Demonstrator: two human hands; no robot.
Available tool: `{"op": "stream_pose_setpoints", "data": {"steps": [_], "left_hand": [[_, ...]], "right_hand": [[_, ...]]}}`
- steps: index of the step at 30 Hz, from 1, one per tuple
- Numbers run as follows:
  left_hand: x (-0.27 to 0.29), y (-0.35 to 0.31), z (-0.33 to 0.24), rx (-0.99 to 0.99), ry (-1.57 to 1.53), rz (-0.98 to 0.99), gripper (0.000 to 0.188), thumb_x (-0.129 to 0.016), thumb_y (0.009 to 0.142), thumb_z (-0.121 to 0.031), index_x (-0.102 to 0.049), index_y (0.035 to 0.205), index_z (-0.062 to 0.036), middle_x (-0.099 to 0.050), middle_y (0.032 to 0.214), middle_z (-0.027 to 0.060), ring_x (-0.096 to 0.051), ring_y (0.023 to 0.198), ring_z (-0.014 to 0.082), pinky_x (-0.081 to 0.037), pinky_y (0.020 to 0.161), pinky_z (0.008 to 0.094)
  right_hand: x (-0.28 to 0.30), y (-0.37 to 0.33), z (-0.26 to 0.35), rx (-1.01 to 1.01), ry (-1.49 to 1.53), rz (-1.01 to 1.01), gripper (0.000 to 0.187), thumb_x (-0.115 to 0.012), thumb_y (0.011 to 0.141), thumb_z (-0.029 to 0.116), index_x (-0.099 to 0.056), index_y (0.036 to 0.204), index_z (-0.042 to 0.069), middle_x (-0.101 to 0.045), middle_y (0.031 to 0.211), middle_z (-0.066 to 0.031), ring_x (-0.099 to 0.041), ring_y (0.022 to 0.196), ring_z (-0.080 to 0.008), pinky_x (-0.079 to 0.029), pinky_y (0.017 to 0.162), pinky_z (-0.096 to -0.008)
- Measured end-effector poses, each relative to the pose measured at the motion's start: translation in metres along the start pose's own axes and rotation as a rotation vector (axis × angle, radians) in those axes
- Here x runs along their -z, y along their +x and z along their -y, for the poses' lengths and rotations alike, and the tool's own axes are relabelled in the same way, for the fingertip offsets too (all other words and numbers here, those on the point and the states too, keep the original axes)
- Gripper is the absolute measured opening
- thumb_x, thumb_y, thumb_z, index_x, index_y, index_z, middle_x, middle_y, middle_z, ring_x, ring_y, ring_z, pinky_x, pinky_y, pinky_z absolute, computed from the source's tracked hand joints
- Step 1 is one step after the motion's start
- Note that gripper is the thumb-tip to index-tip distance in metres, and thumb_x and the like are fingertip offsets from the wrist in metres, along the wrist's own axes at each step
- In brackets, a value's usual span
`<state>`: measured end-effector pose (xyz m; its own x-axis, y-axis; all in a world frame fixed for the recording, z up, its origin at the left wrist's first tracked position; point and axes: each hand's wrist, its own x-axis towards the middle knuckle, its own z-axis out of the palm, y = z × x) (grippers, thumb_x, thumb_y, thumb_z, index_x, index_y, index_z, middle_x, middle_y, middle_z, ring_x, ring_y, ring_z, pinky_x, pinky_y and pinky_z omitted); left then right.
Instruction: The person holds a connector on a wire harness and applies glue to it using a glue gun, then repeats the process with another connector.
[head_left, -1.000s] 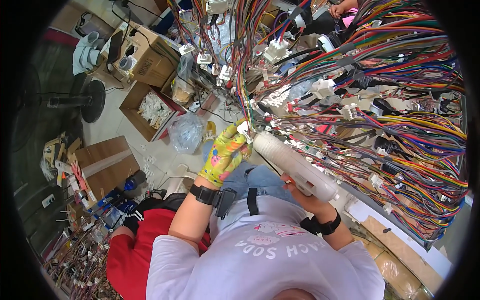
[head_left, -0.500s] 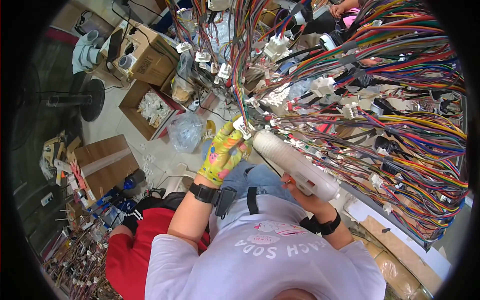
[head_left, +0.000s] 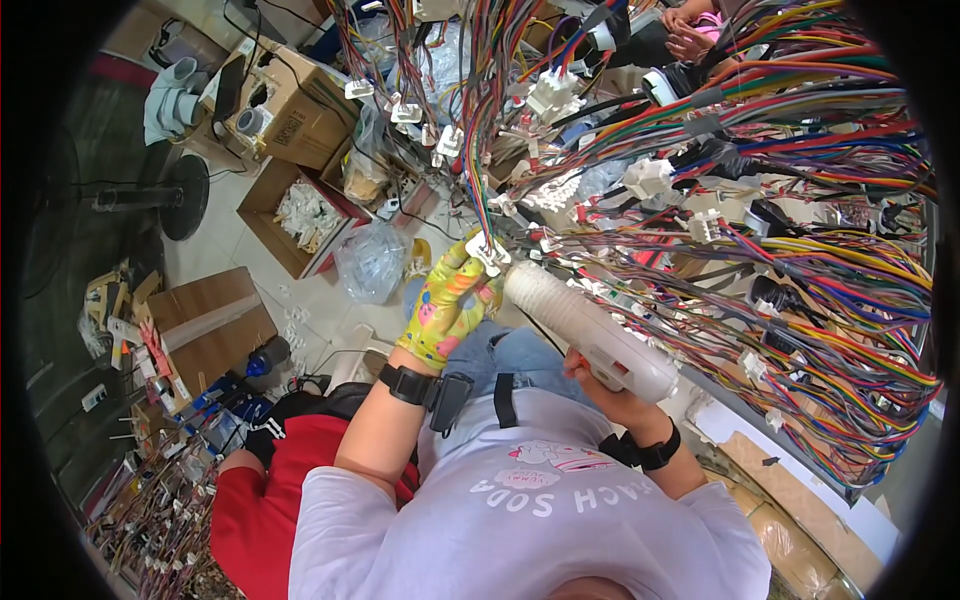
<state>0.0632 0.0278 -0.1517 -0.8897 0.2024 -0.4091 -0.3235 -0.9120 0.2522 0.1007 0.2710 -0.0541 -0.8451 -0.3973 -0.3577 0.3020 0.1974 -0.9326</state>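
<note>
My left hand point(head_left: 449, 306), in a yellow patterned glove, pinches a small white plastic connector point(head_left: 487, 253) at the end of a bundle of coloured wires point(head_left: 480, 140). My right hand point(head_left: 606, 396) grips the handle of a long white gun-shaped tool point(head_left: 586, 328). The tool's ribbed nose points up and left and nearly touches the connector. A dense harness of coloured wires with many white connectors point(head_left: 760, 230) hangs just beyond both hands.
Open cardboard boxes point(head_left: 298, 205) with white parts stand on the floor at the left, beside a clear plastic bag point(head_left: 370, 262). A fan base point(head_left: 180, 195) is farther left. Another person in red point(head_left: 255, 500) sits low left. Someone's hands point(head_left: 690, 30) show at the top.
My left hand has lifted a little with the connector, and the tool's nose has followed it up and to the left. The wire bundles have shifted slightly.
</note>
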Motion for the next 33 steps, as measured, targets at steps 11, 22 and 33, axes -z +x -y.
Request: {"op": "stream_pose_setpoints", "data": {"steps": [11,22,33], "left_hand": [[-0.003,-0.001,-0.002,0.017,-0.012,-0.020,0.040,-0.068,0.084,-0.013,-0.055,0.122,-0.0132,-0.060,0.114,-0.0001,-0.057,0.102,0.0134,-0.045,0.078,0.0262],[-0.004,0.000,0.000,0.021,-0.023,0.018,0.038,-0.068,0.085,-0.014,-0.056,0.121,-0.0144,-0.060,0.114,-0.0005,-0.057,0.102,0.0121,-0.045,0.074,0.0246],[0.004,0.000,0.002,0.006,-0.036,-0.028,0.042,-0.067,0.085,-0.014,-0.054,0.125,-0.0113,-0.060,0.114,0.0013,-0.057,0.104,0.0146,-0.047,0.083,0.0277]], "right_hand": [[0.000,0.002,-0.001,0.007,0.037,-0.049,0.022,-0.061,0.084,0.001,-0.059,0.106,0.002,-0.062,0.086,-0.0041,-0.059,0.078,-0.0121,-0.050,0.069,-0.0251],[0.001,0.003,0.004,0.001,0.045,-0.061,0.017,-0.061,0.084,0.000,-0.060,0.101,0.001,-0.060,0.082,-0.0040,-0.058,0.075,-0.0123,-0.048,0.066,-0.0250],[0.005,0.003,-0.007,0.060,-0.049,-0.052,0.028,-0.063,0.082,-0.001,-0.060,0.110,0.000,-0.065,0.091,-0.0073,-0.063,0.083,-0.0150,-0.050,0.072,-0.0269]]}}
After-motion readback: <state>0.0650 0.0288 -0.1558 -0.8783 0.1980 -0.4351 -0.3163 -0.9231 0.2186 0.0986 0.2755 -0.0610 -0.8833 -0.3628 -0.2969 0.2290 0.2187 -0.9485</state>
